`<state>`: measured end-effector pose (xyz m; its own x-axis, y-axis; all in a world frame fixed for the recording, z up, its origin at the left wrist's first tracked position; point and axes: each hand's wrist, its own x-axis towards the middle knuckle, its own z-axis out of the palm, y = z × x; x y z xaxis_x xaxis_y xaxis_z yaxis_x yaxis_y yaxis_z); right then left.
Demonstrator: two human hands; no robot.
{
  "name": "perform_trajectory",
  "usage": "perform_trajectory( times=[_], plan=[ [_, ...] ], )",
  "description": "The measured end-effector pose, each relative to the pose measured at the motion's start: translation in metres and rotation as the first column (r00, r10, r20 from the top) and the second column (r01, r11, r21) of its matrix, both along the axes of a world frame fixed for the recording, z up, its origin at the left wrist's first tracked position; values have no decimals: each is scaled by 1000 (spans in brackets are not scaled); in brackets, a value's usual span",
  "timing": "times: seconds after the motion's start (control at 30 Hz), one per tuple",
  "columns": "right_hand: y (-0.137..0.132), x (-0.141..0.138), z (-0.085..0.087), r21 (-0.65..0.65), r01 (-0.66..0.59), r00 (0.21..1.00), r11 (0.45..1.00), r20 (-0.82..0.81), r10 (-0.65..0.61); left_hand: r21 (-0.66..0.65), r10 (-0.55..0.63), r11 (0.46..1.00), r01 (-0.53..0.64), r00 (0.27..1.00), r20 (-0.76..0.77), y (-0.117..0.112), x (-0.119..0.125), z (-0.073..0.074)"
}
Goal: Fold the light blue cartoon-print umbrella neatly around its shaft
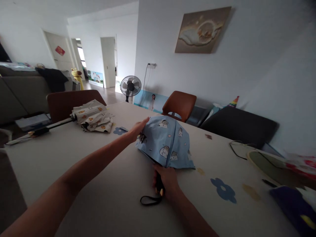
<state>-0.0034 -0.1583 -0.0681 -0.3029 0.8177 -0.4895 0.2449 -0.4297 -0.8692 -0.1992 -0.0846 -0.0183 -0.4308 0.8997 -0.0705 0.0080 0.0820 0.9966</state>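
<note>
Over the table [118, 187], the umbrella [170, 141] is pointing lengthwise away from the right hand [169, 180], whose fingers [161, 170] are clamping its handle [159, 182]; the left hand [138, 130] is touching its left side, grip unclear.

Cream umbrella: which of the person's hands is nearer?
Left. The left hand, on the blue umbrella, is right of the cream umbrella; the right hand, around that blue umbrella's handle, is farther right.

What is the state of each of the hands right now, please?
Left hand: against the blue umbrella canopy; open or closed cannot be told.
Right hand: closed around the umbrella's black handle.
</note>
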Motion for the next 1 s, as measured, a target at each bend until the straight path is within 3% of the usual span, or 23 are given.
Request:
perform_trajectory(
  times=[0.1, 0.2, 0.3, 0.37, 0.5, 0.6, 0.73, 0.87, 0.93, 1.0],
  plan=[
    [1, 0, -1, 30, -9, 1000, 1000, 11, 8, -24, 70, 997, -69, 996, 60, 12, 14, 12],
    [-1, 0, -1, 55, -12, 1000, 998, -1, 12, 98, 95, 990, -101, 994, 62, 21, 24, 11],
    [-2, 2, 0, 46, -20, 1000, 999, -4, 21, 248, 213, 950, -192, 975, -62, 27, 22, -2],
    [-2, 3, 0, 29, -36, 999, 999, -14, 36, 276, 274, 936, -219, 945, -177, 30, 18, -14],
    [-1, 5, 0, -7, -64, 997, 998, -41, 64, 212, 262, 956, -202, 913, -312, 39, 17, -36],
    [1, 6, -1, -45, -71, 995, 997, -72, 67, 166, 237, 969, -185, 887, -396, 45, 18, -44],
    [3, 4, -4, -56, -67, 995, 996, -75, 63, 162, 297, 955, -249, 816, -496, 42, 17, -32],
    [4, 2, -4, -31, -55, 996, 998, -75, 53, 398, 434, 882, -250, 761, -483, 21, 39, -3],
    [4, 1, -3, 14, -57, 994, 998, -89, 58, 408, 353, 900, -155, 807, -473, 9, 61, 3],
    [3, 1, -2, 43, -53, 991, 998, -121, 57, 349, 230, 935, -58, 850, -474, 1, 82, 0]
  ],
)
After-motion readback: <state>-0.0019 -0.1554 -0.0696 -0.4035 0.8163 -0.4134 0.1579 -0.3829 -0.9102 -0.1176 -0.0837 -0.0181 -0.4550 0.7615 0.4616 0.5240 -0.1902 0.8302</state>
